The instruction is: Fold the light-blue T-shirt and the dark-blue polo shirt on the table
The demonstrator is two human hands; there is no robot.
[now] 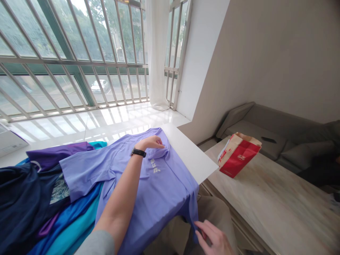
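Note:
A lilac short-sleeved shirt [164, 184] with white characters on the chest lies spread over a white board [191, 152]. My left hand [152, 142], with a black watch at the wrist, rests on the shirt's collar, its fingers curled and pinching the fabric. My right hand [212, 237] is at the bottom edge of the view, fingers closed on the shirt's lower hem where it hangs off the board.
A pile of dark blue, purple and turquoise garments [39, 198] lies to the left. A red and brown paper bag [237, 154] stands on a pale wooden table [278, 205] to the right. Behind it is a grey sofa [278, 131]. Barred windows fill the far side.

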